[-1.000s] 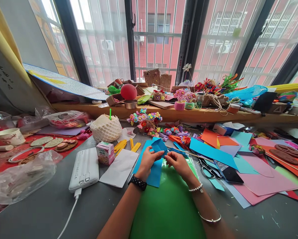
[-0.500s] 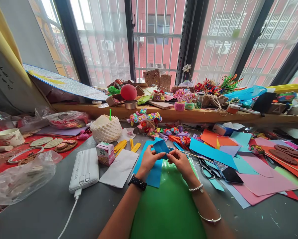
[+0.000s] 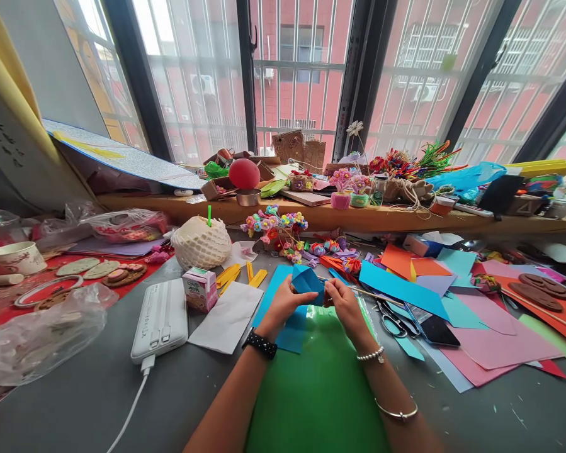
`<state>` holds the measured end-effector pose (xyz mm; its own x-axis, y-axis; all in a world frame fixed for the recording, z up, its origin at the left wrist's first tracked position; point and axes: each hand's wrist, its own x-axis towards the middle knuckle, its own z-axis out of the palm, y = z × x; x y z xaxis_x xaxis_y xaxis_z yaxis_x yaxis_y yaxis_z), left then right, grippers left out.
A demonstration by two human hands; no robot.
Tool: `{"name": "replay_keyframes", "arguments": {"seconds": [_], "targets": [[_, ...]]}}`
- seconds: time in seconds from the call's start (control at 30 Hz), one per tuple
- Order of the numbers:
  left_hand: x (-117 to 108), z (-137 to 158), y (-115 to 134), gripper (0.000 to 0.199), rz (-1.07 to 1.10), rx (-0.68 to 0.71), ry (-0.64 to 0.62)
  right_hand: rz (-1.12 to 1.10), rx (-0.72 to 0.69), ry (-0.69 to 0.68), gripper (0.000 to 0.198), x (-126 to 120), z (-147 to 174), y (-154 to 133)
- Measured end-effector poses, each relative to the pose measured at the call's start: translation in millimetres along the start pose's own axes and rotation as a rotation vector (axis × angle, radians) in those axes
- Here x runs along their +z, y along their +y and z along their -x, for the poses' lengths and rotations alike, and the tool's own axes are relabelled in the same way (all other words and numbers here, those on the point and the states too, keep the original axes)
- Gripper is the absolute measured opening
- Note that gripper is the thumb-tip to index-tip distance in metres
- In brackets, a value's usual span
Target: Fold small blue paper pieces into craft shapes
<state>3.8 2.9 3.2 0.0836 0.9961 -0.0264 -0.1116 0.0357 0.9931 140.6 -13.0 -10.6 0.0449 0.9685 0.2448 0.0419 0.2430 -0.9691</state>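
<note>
My left hand [image 3: 279,309] is closed on a small folded piece of blue paper [image 3: 307,283], its thumb lying along the lower edge. Close beside it, my right hand [image 3: 343,307] has its fingers pinched round a thin wooden stick [image 3: 374,294], which runs out to the right behind the hand. The stick's left end meets the paper's edge, where fingers hide the exact contact. Beneath the hands a larger blue sheet [image 3: 289,340] lies partly over a shiny green sheet [image 3: 320,390].
Scissors [image 3: 396,322] and a phone [image 3: 434,327] lie to the right among coloured papers [image 3: 490,321]. At left are a white power bank [image 3: 160,321] with a cable, a small drink carton [image 3: 200,290], a white napkin [image 3: 228,318] and a netted coconut [image 3: 201,244]. Craft flowers [image 3: 276,226] stand behind.
The small blue paper has turned and bent in my left hand. My right hand has shifted slightly right, its fingers more curled.
</note>
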Motion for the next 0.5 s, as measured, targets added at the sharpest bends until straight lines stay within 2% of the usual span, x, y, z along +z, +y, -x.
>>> {"name": "replay_keyframes", "arguments": {"seconds": [0.1,0.23,0.4,0.5], "targets": [[1.0,0.8,-1.1,0.044,0.041,0.017,-0.015,0.000,-0.007,0.024,0.032,-0.8,0.6,-1.8],[2.1,2.5,0.1,0.043,0.075,0.028,-0.013,0.017,0.006,-0.085,0.030,0.4,2.2,-2.3],[-7.1,-2.8,8.0,0.054,0.133,-0.085,-0.036,0.001,0.061,-0.119,0.028,-4.3,0.4,-0.7],[-16.9,-7.2,13.7,0.041,0.133,-0.055,-0.026,0.052,0.044,-0.164,0.025,-9.3,-1.1,-2.3]]}}
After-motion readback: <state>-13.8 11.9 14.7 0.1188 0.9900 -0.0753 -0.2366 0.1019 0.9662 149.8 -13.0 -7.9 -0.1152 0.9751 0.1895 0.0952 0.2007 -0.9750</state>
